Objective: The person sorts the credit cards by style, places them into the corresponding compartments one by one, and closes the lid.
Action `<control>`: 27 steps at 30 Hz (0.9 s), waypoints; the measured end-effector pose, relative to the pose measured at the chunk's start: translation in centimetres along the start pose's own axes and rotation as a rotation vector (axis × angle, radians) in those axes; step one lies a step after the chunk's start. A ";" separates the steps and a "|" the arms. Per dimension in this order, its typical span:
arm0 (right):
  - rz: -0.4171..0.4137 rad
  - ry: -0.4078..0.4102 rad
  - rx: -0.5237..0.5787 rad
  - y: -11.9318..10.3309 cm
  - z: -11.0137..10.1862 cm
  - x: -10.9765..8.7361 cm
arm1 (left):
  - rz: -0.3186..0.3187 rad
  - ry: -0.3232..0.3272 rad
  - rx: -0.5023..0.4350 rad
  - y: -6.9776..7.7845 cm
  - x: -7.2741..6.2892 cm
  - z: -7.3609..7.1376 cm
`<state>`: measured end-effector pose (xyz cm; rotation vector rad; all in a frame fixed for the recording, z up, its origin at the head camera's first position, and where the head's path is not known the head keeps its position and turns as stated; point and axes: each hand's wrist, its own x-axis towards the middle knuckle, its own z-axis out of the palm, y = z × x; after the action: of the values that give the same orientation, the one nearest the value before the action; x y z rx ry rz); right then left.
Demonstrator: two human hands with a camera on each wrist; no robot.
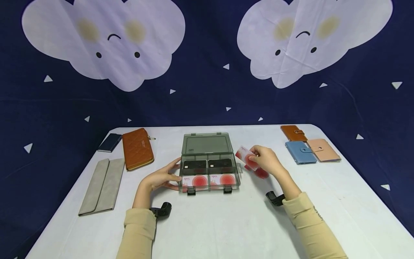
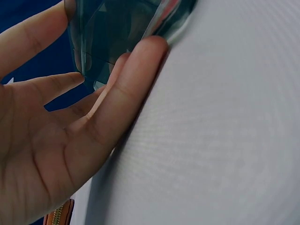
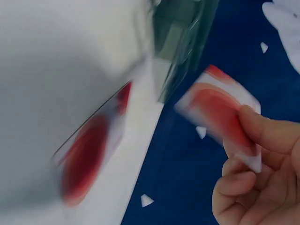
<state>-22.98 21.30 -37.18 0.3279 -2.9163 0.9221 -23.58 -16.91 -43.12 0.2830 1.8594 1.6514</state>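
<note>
A translucent grey-green plastic box sits mid-table with its lid raised at the back. Black cards fill its two rear compartments, and red-and-white cards lie in the two front ones. My left hand touches the box's left side, fingers spread and fairly straight. To the right of the box, my right hand pinches a red-and-white card between thumb and fingers, held above the table. Beneath it on the table lies another red-and-white card, blurred in the right wrist view.
On the left are a grey folder, a brown zip wallet and a dark booklet. Brown, blue and pink card holders lie at the far right. A dark blue cloth hangs behind the white table.
</note>
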 end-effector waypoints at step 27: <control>-0.186 -0.268 -0.025 -10.2 8.2 -0.6 | 0.006 -0.012 0.001 0.1 0.0 0.0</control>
<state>-20.14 8.54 -38.27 0.7629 -3.0594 0.8742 -23.59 -16.84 -43.00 0.2983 1.8523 1.6496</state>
